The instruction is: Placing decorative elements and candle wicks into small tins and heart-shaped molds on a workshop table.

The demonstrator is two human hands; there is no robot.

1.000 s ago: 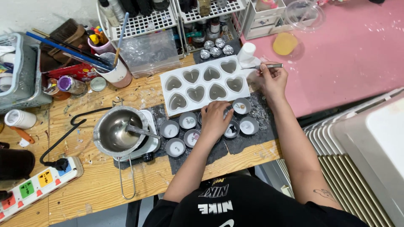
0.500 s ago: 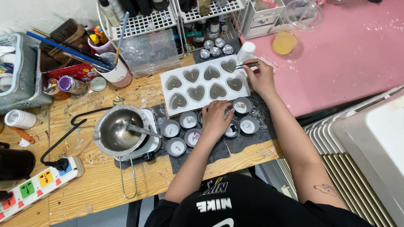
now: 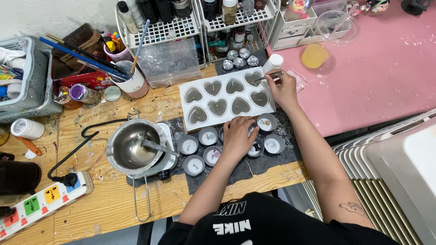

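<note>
Since the earlier frame our right hand (image 3: 282,87) has shifted its thin metal tweezers (image 3: 268,77) over the white heart-cavity mould (image 3: 188,109); our left hand (image 3: 238,135) lies flat among small round tins (image 3: 187,144). Placement is in hand; steadiness comes next.

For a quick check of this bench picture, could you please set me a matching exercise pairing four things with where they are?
Things:
1. heart mould
2. metal pot
3. power strip
4. yellow disc

Places:
a. on the pink surface
b. under the right hand holding tweezers
c. on the bench's near left corner
d. left of the small round cups

Pairs: 1-b, 2-d, 3-c, 4-a.
</note>
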